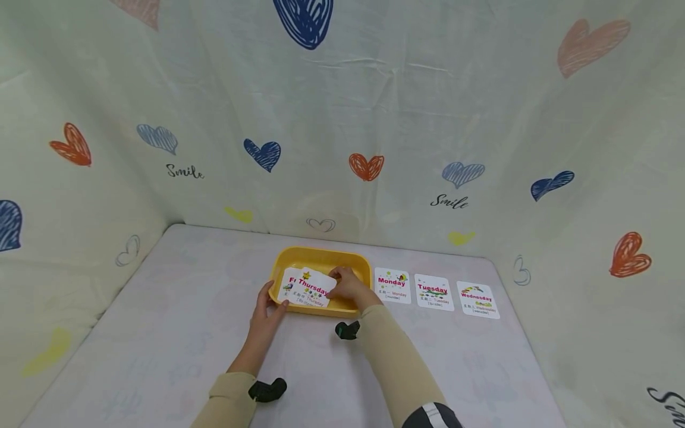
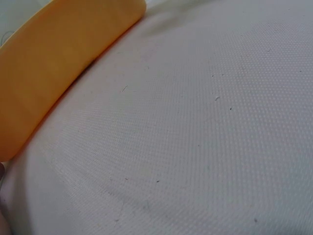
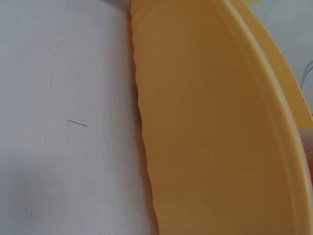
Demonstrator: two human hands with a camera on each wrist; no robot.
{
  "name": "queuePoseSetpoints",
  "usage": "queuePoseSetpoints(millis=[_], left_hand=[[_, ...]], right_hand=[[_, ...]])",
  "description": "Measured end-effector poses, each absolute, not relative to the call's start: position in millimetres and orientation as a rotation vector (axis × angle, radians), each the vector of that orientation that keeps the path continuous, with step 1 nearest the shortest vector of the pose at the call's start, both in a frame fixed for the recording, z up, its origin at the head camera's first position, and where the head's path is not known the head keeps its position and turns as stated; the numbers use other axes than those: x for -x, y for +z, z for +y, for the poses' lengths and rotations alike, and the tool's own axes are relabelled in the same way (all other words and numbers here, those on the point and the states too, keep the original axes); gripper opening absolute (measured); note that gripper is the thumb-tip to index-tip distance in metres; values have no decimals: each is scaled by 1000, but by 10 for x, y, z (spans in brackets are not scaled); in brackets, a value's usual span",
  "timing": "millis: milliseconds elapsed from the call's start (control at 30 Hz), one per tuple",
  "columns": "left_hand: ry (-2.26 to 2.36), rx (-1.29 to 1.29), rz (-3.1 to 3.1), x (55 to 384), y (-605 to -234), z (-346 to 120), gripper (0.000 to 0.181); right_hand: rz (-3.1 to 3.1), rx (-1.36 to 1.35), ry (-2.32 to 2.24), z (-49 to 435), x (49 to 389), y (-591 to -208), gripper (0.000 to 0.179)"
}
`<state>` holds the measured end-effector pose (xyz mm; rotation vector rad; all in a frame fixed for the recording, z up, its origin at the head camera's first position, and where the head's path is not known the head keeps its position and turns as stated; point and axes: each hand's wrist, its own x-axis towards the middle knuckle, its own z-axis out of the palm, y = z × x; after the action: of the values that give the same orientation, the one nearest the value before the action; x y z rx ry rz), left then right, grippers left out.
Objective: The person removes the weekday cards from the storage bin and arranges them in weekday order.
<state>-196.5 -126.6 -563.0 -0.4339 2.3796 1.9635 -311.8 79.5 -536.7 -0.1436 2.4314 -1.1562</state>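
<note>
A shallow yellow tray (image 1: 326, 257) stands near the back of the table. My left hand (image 1: 264, 318) grips its front left corner, thumb at the front rim and fingers along the left side. Inside the tray, my right hand (image 1: 350, 288) pinches the right edge of a white Thursday card (image 1: 312, 287). That card overlaps another card beginning with "Fr" (image 1: 287, 282), whose right part is hidden. Both wrist views show mostly the outer wall of the tray (image 2: 54, 63), with only slivers of fingers at the edges.
Right of the tray, the Monday card (image 1: 392, 286), Tuesday card (image 1: 434, 292) and Wednesday card (image 1: 478, 300) lie face up in a row. A white cloth (image 1: 176, 321) covers the table. Behind it hangs a curtain (image 1: 316, 107) printed with hearts.
</note>
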Motion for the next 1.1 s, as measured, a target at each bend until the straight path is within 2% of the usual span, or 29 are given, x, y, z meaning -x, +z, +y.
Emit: queuePoseSetpoints(millis=[633, 1100], left_hand=[[1964, 443, 2372, 1978, -5662, -1273, 69], [1970, 464, 2354, 1983, -5687, -1282, 69]], right_hand=[[2386, 83, -1312, 793, 3113, -5367, 36], [2346, 11, -1361, 818, 3172, -5411, 37]])
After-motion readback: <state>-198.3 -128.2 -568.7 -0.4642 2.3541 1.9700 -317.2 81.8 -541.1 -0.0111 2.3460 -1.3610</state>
